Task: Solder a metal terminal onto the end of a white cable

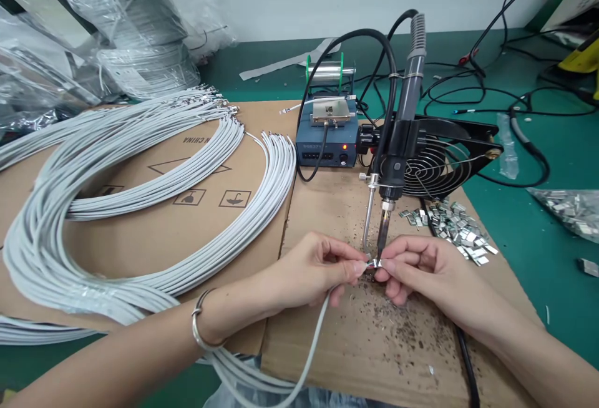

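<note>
My left hand (334, 266) pinches the end of a light grey cable (314, 339), whose length loops down towards the front edge. Opposite it, my right hand (414, 267) grips a small silver connector (378, 264) between thumb and fingertips. Cable end and connector meet between the two hands, right under the tip of a soldering iron (384, 227) clamped upright in a stand. Beside the iron a thin metal feed tube (369, 218) slants down to the same spot. Whether the tip touches the connector is too small to tell.
Bundled grey cables (187, 271) cover the cardboard (327, 208) at left. A blue solder feeder (326, 140) carries a solder spool (330, 73). Behind the iron is a black fan (440, 158). Small metal connectors (458, 227) lie piled at right; a bagged batch (571, 208) sits beyond.
</note>
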{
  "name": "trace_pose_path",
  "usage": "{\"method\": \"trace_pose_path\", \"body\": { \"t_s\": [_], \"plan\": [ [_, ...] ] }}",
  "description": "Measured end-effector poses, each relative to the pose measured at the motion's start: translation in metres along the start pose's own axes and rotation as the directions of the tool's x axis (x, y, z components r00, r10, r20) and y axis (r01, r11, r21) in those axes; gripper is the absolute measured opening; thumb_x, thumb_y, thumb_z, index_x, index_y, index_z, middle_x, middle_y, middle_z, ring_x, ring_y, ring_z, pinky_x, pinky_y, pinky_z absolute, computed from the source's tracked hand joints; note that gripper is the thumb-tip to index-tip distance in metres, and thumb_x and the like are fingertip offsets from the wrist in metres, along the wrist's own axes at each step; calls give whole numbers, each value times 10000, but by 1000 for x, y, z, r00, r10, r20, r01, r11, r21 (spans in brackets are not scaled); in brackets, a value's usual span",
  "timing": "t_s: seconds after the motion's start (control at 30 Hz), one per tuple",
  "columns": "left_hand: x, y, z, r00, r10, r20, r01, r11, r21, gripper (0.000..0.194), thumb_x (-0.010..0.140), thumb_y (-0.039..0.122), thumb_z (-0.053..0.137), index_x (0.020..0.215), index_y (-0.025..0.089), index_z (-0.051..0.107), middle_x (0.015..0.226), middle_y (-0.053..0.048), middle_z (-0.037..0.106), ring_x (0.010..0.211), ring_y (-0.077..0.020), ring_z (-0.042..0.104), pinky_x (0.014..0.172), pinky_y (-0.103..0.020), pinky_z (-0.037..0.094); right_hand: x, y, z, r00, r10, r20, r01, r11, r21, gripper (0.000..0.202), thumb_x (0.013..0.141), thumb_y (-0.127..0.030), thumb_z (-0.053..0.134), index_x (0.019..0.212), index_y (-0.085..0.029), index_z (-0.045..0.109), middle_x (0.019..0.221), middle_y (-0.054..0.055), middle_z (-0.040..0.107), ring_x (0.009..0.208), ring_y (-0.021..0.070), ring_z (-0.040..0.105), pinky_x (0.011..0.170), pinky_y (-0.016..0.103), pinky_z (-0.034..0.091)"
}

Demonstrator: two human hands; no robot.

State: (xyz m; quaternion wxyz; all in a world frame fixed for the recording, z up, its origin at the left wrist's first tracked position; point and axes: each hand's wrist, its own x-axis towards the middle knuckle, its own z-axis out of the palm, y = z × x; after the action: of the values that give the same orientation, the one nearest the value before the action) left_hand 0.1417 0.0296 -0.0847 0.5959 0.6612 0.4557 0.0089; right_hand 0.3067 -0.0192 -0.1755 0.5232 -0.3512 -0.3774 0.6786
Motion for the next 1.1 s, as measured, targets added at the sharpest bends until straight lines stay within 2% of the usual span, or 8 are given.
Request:
{"method": "trace_pose_path", "body": {
  "t_s": [0.33, 0.67, 1.1],
  "plan": [
    [0, -1, 1, 1000, -3, -16, 2, 1000, -16, 239, 831, 276, 555, 952, 77, 608, 425, 43, 463, 327, -42, 345, 284, -107, 239, 1, -1, 1, 1000, -7, -3, 7, 1000, 1, 263, 680, -328, 718, 762, -117, 585, 680, 68, 655, 495, 95, 583, 458, 166, 512],
    [0, 0, 2, 1000, -1, -14, 0, 1000, -31, 182, 835, 262, 550, 787, 96, 605, 427, 45, 464, 330, -37, 365, 279, -94, 262, -1, 1, -1, 999, -34, 18, 34, 999, -6, 205, 720, -299, 686, 766, -129, 582, 676, 53, 640, 439, 70, 537, 404, 143, 473],
    [-1, 2, 3, 1000, -18, 6, 18, 997, -80, 166, 842, 226, 542, 758, 94, 598, 425, 49, 464, 313, -26, 352, 274, -83, 260, -1, 1, -5, 1000, -19, 15, 20, 999, -45, 209, 729, -327, 670, 748, -132, 596, 663, 64, 638, 345, 9, 390, 310, 83, 280]
  ]
}}
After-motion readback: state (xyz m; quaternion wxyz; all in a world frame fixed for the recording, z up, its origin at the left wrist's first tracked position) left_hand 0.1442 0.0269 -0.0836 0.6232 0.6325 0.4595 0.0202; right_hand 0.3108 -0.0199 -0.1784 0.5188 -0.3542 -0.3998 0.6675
